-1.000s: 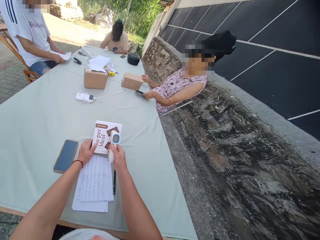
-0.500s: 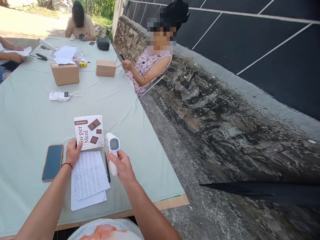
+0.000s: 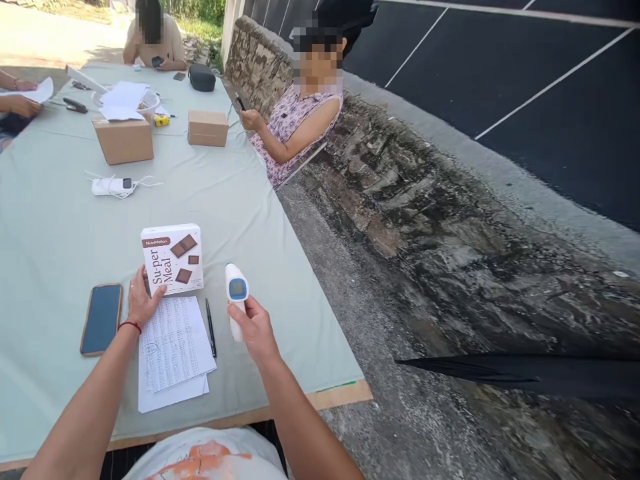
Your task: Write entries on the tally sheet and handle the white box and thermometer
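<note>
My left hand (image 3: 143,297) grips the lower left corner of a white box (image 3: 173,260) printed "Su-per Meal" with brown chocolate pieces. My right hand (image 3: 255,325) is closed round the handle of a white and blue infrared thermometer (image 3: 237,290), its small screen facing me. Below the box lie printed sheets of paper (image 3: 175,350), with a black pen (image 3: 211,328) along their right side. To the left of my left wrist rests a smartphone (image 3: 101,320) in a brown-edged case, screen dark.
Farther up the pale green tablecloth (image 3: 200,200) are a white device with a cord (image 3: 113,187), two cardboard boxes (image 3: 124,141), a yellow tape measure (image 3: 161,120) and a black case (image 3: 202,77). Several people sit round the table. A stone wall (image 3: 360,193) runs along the right.
My right hand has moved the thermometer to the right, away from the box and pen. My left hand stays on the box. The whole view has shifted slightly.
</note>
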### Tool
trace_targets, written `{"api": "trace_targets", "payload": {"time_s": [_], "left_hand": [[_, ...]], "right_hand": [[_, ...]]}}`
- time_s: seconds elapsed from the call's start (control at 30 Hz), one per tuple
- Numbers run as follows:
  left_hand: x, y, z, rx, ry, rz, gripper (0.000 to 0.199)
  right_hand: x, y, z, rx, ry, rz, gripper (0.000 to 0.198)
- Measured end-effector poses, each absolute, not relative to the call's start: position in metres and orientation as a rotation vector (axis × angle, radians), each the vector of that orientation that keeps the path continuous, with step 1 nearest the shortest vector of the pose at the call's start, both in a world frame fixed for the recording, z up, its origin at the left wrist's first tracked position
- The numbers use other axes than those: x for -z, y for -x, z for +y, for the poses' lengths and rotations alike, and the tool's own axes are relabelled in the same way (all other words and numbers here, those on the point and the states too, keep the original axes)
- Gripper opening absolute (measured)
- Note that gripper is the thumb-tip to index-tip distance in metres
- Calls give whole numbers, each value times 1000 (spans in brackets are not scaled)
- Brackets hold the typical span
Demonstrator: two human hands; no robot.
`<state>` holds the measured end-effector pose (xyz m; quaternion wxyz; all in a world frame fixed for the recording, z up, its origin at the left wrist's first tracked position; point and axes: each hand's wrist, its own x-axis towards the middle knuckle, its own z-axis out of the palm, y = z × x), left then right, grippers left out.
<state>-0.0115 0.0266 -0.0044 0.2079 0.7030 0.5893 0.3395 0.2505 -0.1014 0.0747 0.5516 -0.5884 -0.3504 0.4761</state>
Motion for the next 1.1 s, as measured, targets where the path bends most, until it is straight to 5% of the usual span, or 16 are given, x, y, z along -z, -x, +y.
{"api": "trace_targets", "payload": {"time_s": [0.1,0.27,0.6,0.87,1.1], "left_hand": [[8,11,24,-962,-1926,1647,92],[13,7,22,-964,-1940,1669,82],[10,-1,17,-870,-1917,1711,71],[5,-13,13,-686,-1889,1789,141],[3,-18,11,-665,-1956,1799,152]], "right_hand": [[-33,-267,-97,-827,1736,-960,57],[24,-294,-99,-486,2157,-1292,51],[37,-294,-103,-78,2074,-1460,54],[32,-238,-89,-544,1916,-1664,37],[31,-248,-81,-812,1649,-1269,37]]}}
